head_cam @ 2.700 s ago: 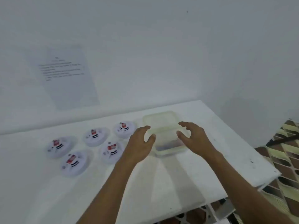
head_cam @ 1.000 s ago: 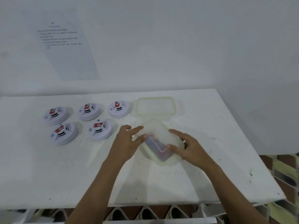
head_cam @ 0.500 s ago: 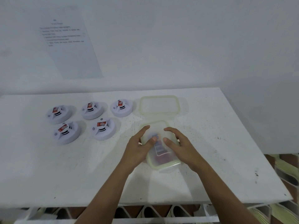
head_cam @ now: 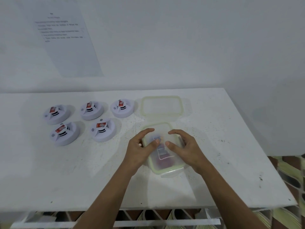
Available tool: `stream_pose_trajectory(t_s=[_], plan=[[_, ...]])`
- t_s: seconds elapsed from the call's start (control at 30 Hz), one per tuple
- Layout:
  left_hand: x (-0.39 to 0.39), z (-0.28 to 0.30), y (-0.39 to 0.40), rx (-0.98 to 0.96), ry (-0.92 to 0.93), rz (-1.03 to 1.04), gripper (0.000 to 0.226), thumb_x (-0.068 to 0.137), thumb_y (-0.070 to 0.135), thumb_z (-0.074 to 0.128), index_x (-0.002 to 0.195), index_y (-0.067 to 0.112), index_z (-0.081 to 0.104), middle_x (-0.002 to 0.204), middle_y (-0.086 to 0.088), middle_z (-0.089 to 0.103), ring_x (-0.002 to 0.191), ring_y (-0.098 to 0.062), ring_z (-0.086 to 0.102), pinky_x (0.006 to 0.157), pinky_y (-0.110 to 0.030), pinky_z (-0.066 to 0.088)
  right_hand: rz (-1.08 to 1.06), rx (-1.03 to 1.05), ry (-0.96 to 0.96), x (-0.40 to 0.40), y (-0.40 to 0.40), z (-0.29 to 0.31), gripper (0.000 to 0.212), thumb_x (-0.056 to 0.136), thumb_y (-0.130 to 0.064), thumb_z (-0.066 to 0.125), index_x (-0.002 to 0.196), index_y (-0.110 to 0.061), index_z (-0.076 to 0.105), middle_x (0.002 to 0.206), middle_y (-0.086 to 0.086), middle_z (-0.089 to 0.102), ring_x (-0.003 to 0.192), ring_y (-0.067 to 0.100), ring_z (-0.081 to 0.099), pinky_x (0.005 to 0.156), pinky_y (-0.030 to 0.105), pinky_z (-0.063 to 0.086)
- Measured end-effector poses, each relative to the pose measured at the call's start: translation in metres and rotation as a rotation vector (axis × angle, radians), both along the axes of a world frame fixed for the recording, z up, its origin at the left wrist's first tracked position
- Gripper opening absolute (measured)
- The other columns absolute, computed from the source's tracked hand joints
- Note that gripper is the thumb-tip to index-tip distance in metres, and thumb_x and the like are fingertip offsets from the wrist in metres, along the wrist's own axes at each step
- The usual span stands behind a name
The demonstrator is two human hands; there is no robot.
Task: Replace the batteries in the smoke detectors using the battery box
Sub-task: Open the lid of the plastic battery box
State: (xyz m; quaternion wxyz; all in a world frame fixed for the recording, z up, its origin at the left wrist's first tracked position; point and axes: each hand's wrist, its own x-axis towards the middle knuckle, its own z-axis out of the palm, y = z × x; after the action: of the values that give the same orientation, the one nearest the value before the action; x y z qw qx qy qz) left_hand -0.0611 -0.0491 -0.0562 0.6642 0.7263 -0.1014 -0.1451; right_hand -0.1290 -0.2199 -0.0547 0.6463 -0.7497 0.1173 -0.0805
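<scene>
The translucent battery box with a green rim lies open on the white table, and batteries show dimly inside it. My left hand grips its left side with the thumb on the rim. On the box's right side is my right hand, thumb over the opening and fingers curled round the wall. Both index fingers arch above the box. Its lid lies flat just behind it. Several white round smoke detectors sit in two rows to the left, the nearest a hand's width from my left hand.
A printed sheet of paper hangs on the white wall behind the table. The table's right edge drops to a patterned floor. Its front edge runs just under my forearms.
The lid came off and lay behind the box. Both hands brought the box toward me and set it down flat; since half a second ago the index fingers have lifted off it.
</scene>
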Motion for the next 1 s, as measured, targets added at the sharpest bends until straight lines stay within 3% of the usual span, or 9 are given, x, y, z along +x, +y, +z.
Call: stream_pose_trajectory(t_s=[0.2,0.37,0.47,0.57,0.67,0.77,0.83,0.9,1.0], plan=[[0.002,-0.007,-0.003,-0.024,-0.008,0.087,0.034,0.074,0.026,0.082,0.105,0.034,0.070,0.107,0.020,0.068,0.098,0.008,0.062,0.082,-0.012,0.050,0.015,-0.015,-0.009,0.002,-0.003,-0.001,0.029,0.085,-0.025,0.075,0.113,-0.026,0.065,0.111,-0.014,0.067,0.093,-0.005,0.065,0.078,0.016,0.055],[0.013,0.002,0.003,0.087,-0.055,-0.034,0.034,0.080,0.036,0.074,0.113,0.036,0.068,0.117,0.024,0.063,0.106,0.012,0.055,0.088,-0.007,0.041,0.139,-0.016,0.030,0.013,-0.016,0.005,0.031,0.085,-0.020,0.074,0.115,-0.022,0.066,0.115,-0.006,0.068,0.097,0.005,0.069,0.079,0.022,0.057],[0.033,0.014,0.009,0.189,-0.067,-0.151,0.033,0.085,0.041,0.069,0.117,0.036,0.067,0.123,0.020,0.061,0.104,0.007,0.055,0.091,-0.011,0.041,0.238,-0.084,0.042,0.031,-0.034,0.014,0.030,0.085,-0.014,0.075,0.114,-0.017,0.069,0.117,-0.010,0.067,0.103,-0.009,0.064,0.083,0.006,0.048],[0.047,0.024,0.008,0.308,-0.172,-0.228,0.035,0.085,0.036,0.070,0.120,0.033,0.065,0.105,0.022,0.062,0.082,0.017,0.054,0.080,-0.003,0.040,0.304,-0.142,0.074,0.047,-0.048,0.022,0.034,0.082,-0.012,0.078,0.115,-0.015,0.070,0.119,-0.016,0.066,0.106,-0.016,0.058,0.084,0.001,0.042],[0.059,0.030,0.004,0.329,-0.182,-0.322,0.043,0.081,0.033,0.075,0.122,0.034,0.063,0.115,0.029,0.056,0.102,0.026,0.047,0.090,-0.005,0.035,0.371,-0.133,0.114,0.056,-0.053,0.024,0.040,0.080,-0.010,0.080,0.118,-0.015,0.069,0.121,-0.014,0.066,0.104,-0.014,0.060,0.081,0.002,0.044],[0.068,0.028,0.007,0.307,-0.069,-0.368,0.051,0.073,0.036,0.081,0.121,0.040,0.063,0.129,0.025,0.056,0.119,0.011,0.048,0.099,-0.018,0.037,0.435,-0.094,0.154,0.061,-0.051,0.026,0.045,0.078,-0.009,0.081,0.120,-0.018,0.069,0.125,-0.006,0.066,0.110,0.004,0.064,0.086,0.014,0.052],[0.063,0.024,0.010,0.228,-0.024,-0.331,0.050,0.072,0.030,0.083,0.118,0.036,0.065,0.118,0.023,0.065,0.109,0.010,0.057,0.089,-0.013,0.043,0.413,-0.104,0.156,0.061,-0.048,0.026,0.045,0.077,-0.010,0.083,0.118,-0.019,0.069,0.121,-0.006,0.067,0.104,0.005,0.066,0.088,0.021,0.055],[0.053,0.019,0.012,0.136,-0.001,-0.244,0.047,0.072,0.026,0.083,0.116,0.033,0.066,0.110,0.023,0.069,0.102,0.008,0.062,0.081,-0.011,0.048,0.304,-0.154,0.140,0.057,-0.046,0.024,0.041,0.074,-0.016,0.085,0.112,-0.022,0.071,0.113,-0.007,0.066,0.084,-0.006,0.064,0.084,0.022,0.054],[0.031,0.004,0.009,0.082,-0.006,0.008,0.048,0.070,0.031,0.084,0.116,0.032,0.068,0.112,0.021,0.067,0.103,0.008,0.062,0.083,-0.010,0.049,0.085,-0.272,0.085,0.044,-0.046,0.015,0.030,0.075,-0.030,0.084,0.103,-0.032,0.072,0.105,-0.012,0.063,0.077,-0.005,0.055,0.077,0.017,0.046]])
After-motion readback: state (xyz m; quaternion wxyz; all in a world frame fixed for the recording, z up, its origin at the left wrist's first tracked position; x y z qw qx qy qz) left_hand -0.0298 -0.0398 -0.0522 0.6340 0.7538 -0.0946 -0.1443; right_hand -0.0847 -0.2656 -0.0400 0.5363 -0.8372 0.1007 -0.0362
